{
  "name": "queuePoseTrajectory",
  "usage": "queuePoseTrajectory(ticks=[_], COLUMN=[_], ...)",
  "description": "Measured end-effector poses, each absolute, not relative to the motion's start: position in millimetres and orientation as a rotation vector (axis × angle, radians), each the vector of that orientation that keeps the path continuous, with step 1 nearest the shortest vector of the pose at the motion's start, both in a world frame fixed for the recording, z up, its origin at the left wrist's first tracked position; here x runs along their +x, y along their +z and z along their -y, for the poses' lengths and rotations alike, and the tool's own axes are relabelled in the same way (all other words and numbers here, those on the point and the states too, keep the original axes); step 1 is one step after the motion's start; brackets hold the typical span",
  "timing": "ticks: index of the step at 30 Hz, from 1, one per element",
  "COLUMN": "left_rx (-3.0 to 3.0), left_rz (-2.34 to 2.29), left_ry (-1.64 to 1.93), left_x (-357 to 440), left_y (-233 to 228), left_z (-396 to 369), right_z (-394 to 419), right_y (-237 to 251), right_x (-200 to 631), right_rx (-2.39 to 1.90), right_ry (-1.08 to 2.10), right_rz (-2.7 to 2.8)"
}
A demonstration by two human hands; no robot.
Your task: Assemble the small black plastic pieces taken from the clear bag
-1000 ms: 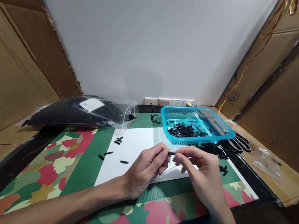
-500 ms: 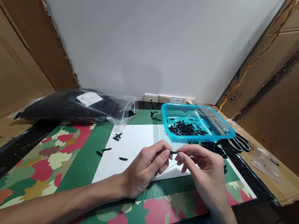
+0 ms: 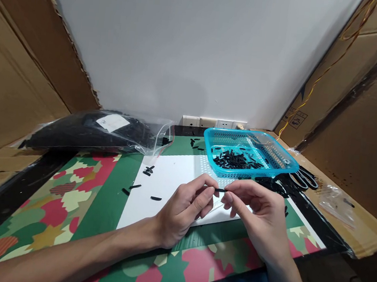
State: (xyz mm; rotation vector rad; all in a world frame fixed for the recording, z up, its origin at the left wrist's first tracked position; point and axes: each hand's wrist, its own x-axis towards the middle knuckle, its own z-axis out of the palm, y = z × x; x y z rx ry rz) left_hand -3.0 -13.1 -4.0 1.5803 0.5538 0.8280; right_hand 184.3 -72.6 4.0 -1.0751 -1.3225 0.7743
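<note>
A short, thin black piece [image 3: 220, 190] is pinched between the fingertips of both hands, held a little above a white sheet [image 3: 170, 184]. My left hand [image 3: 184, 210] grips its left end with thumb and forefinger. Its right end sits in the fingertips of my right hand [image 3: 258, 215]. Just behind the hands stands a blue plastic basket [image 3: 287, 162] holding several similar black pieces [image 3: 235, 160]. A few loose black pieces [image 3: 148, 170] lie on the white sheet to the left.
A clear bag of black material [image 3: 98, 133] lies at the back left. Black scissors [image 3: 306, 178] and a small clear bag [image 3: 337, 201] sit right of the basket. Cardboard walls [image 3: 16, 78] close in both sides. More black pieces [image 3: 271, 183] lie under the basket's front edge.
The view has shifted slightly. Both hands stay together pinching the black piece, with only small finger movements.
</note>
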Motion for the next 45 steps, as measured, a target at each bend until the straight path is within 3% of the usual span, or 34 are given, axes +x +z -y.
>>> queuePoseTrajectory(ticks=[35,45], left_rx=[1.665,1.442], left_rz=[-0.573,-0.548], left_ry=[0.818,0.804], left_x=[-4.7,-3.0], left_y=[-7.5,-6.0], left_z=[13.1,9.1], right_z=[71.3,72.5], right_y=[-1.3,2.1], right_x=[187.3,184.9], right_rx=[-1.107,-1.145], right_ry=[0.668,0.824], right_rz=[1.422,1.344])
